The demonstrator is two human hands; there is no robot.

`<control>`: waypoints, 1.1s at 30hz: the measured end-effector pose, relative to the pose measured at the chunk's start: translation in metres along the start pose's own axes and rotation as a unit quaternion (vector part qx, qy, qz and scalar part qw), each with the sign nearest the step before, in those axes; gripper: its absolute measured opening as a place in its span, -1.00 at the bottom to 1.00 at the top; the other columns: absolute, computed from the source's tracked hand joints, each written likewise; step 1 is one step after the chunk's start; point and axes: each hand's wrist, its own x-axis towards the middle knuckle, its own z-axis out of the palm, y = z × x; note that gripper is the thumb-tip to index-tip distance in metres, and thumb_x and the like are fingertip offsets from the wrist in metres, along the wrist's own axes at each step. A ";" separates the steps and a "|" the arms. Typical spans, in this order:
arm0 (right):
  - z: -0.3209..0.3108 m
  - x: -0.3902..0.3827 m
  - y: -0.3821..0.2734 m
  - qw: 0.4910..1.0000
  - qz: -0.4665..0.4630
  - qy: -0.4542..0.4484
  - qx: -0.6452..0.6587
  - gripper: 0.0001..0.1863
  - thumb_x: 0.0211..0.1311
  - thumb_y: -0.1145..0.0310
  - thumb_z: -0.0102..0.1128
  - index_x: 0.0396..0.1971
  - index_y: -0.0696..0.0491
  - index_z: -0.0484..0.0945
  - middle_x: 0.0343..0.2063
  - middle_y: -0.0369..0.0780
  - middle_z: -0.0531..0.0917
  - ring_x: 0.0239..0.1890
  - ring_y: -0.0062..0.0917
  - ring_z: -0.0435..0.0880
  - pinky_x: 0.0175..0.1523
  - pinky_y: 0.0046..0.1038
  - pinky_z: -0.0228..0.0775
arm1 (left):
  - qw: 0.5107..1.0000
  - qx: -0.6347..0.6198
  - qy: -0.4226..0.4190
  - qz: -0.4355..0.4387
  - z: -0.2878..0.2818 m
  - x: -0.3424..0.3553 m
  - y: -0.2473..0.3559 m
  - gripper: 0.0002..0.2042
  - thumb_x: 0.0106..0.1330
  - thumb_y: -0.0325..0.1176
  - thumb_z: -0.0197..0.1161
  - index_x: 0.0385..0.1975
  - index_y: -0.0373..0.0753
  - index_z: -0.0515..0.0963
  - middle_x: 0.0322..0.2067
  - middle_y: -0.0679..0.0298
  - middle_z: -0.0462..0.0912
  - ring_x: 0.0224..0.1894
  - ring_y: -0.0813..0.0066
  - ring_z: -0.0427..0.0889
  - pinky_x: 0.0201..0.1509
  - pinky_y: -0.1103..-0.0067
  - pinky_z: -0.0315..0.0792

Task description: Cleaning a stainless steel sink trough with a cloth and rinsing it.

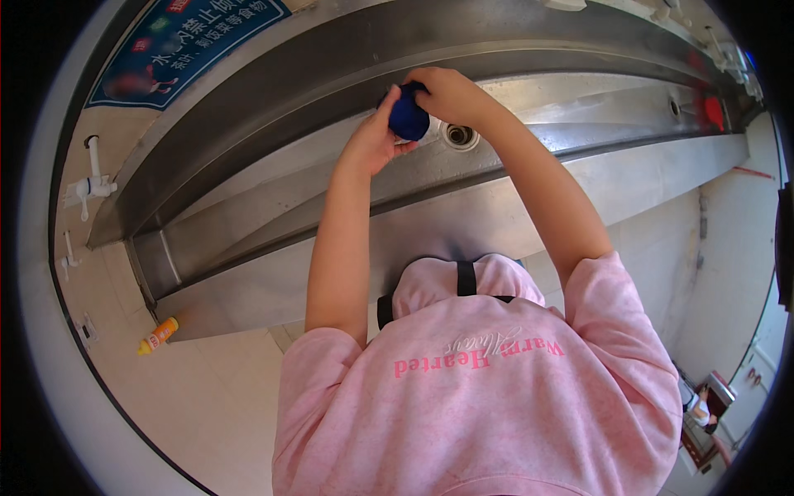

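A dark blue cloth (407,116) is bunched between my hands above the long stainless steel trough sink (579,194). My left hand (376,136) grips its left side, thumb up along the cloth and fingers curled beneath it. My right hand (455,99) holds the cloth from the upper right with bent fingers. A drain opening (458,136) sits in the trough just to the right of the cloth, below my right hand.
White taps (98,186) are on the left wall below a blue sign (149,66). An orange-yellow bottle (157,335) lies at the lower left. A red object (711,112) is at the trough's right end. Assorted objects (703,405) are at the far lower right.
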 end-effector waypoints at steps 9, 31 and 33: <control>0.000 0.000 0.022 0.901 0.096 -0.021 0.423 -0.50 0.21 0.24 0.12 0.15 0.04 0.37 0.00 -0.19 0.54 -0.09 -0.41 0.56 0.08 -0.34 0.38 | 0.983 -0.140 -0.116 0.007 0.001 0.002 -0.003 -0.62 0.28 -0.14 0.14 -0.08 -0.33 0.40 -0.36 0.22 0.52 -0.43 0.49 0.50 -0.41 0.66 0.40; 0.050 0.011 0.027 0.975 0.128 0.002 0.184 -0.74 0.13 0.48 0.04 -0.22 -0.02 0.67 -0.26 -0.16 0.64 -0.16 -0.39 0.56 -0.02 -0.43 0.37 | 0.937 0.306 0.079 0.149 0.024 0.031 -0.048 -0.66 0.18 -0.22 0.26 -0.22 -0.35 0.38 -0.55 0.30 0.47 -0.59 0.56 0.41 -0.55 0.61 0.32; 0.050 0.010 0.032 0.941 0.210 0.029 0.262 -0.72 0.19 0.44 0.06 -0.11 0.00 0.62 -0.16 -0.17 0.61 -0.01 -0.42 0.51 0.07 -0.44 0.31 | 0.954 0.261 0.073 0.127 0.026 0.027 -0.040 -0.66 0.19 -0.20 0.23 -0.23 -0.35 0.38 -0.56 0.29 0.47 -0.62 0.56 0.39 -0.57 0.63 0.30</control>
